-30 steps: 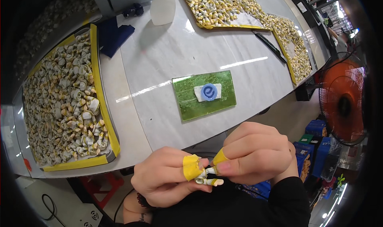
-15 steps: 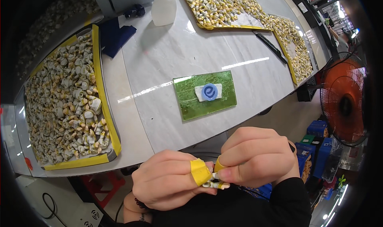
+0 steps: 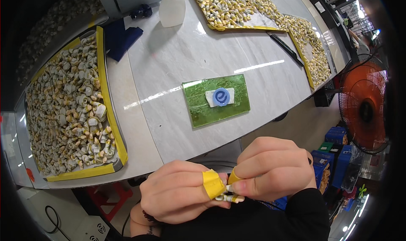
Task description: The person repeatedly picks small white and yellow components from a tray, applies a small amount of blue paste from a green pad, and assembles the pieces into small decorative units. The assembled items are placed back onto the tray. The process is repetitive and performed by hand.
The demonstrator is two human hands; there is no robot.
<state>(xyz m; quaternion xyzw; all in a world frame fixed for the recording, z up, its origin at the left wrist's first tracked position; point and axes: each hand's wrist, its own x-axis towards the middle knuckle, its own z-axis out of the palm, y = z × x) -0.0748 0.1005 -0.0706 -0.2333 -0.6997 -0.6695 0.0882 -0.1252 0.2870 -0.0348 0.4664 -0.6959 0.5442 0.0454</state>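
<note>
The table (image 3: 190, 59) carries a full tray (image 3: 111, 114) at your left and a green plate (image 3: 198, 114) in the middle — bare surface lies between them. Your left hand (image 3: 177, 196) and right hand (image 3: 275, 169) meet below the near table edge, both in closed grip on one small wound part (image 3: 228, 195) — taped fingertips (image 3: 212, 183) probably protect the skin.

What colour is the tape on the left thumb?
Yellow tape on the left hand; head view.
</note>
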